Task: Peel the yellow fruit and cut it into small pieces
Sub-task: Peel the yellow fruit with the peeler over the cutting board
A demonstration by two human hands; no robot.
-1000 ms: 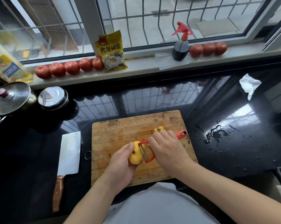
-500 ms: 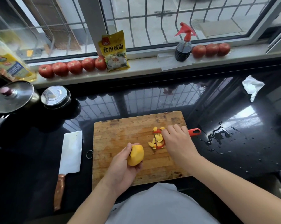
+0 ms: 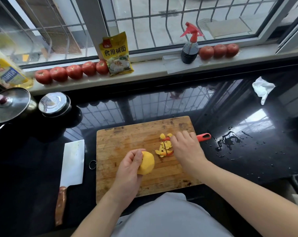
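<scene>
The left hand [image 3: 127, 170] grips the yellow fruit [image 3: 146, 163] at the cutting board's [image 3: 127, 137] centre, steadying it. At two o'clock the right hand [image 3: 186, 149] holds the red peeler [image 3: 203, 136] over the peelings [image 3: 163, 147] (likely shedding scraps).

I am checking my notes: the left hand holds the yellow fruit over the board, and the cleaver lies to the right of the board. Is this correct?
Not quite. In the head view the cleaver lies to the left of the cutting board, not the right. The left hand does hold the yellow fruit over it.
</scene>
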